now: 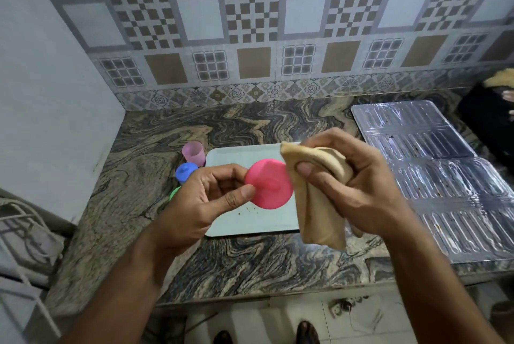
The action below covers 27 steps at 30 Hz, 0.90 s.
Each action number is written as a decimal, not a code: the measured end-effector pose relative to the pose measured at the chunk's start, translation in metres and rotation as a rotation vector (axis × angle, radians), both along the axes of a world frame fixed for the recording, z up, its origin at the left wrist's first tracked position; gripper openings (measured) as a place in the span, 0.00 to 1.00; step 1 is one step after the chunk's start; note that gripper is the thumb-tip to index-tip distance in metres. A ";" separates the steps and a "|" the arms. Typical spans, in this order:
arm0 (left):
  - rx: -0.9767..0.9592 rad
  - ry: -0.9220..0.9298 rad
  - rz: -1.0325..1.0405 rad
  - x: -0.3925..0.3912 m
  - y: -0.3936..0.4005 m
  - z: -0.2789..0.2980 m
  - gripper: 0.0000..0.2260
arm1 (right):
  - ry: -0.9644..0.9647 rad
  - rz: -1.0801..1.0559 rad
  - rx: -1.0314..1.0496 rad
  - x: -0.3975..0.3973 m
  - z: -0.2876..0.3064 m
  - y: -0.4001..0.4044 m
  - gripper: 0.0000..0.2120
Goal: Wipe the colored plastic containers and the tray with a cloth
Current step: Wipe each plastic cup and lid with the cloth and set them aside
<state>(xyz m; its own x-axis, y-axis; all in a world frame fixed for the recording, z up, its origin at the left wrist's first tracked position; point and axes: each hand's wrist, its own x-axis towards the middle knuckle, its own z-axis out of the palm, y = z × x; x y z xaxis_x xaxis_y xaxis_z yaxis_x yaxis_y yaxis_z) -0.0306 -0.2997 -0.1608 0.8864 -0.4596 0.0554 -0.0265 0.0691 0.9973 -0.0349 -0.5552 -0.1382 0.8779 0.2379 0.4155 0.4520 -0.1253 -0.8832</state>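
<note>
— What is the left hand (211,199) doing?

— It holds a round pink lid (269,184) up over the bench (250,266), pinching its left edge between the thumb and the curled fingers (222,177). The lid's flat face is turned toward the camera.

— And the right hand (347,179)?

— Its fingers are curled round a folded beige cloth (317,204), thumb pressed on the front of the fold. The cloth hangs down from the grip, and its left edge overlaps the right rim of the lid.

— Where is the tray?

— The pale tray (250,221) lies flat on the marbled bench, right below the lid and the cloth. A few dark specks sit on its surface near the lid's lower edge.

— The other containers?

— They stand off the tray, by its left end: a translucent pink cup (194,152) farthest back, a blue container (185,172) just in front of it, and a green one (175,193) of which only a sliver shows behind the left hand.

— Anything else on the bench?

— A ribbed silver foil sheet (434,177) covers the right part, near the tray but whether they touch I cannot tell.
</note>
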 end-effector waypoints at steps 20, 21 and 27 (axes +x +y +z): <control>-0.068 -0.116 0.229 -0.012 -0.047 0.023 0.15 | -0.102 -0.293 0.317 -0.025 -0.012 0.041 0.08; -0.019 -0.125 0.179 -0.009 -0.041 0.027 0.15 | -0.100 -0.269 0.277 -0.024 -0.010 0.037 0.08; 0.222 -0.179 -0.054 0.007 -0.021 0.049 0.13 | -0.046 -0.117 0.161 -0.011 0.005 0.025 0.07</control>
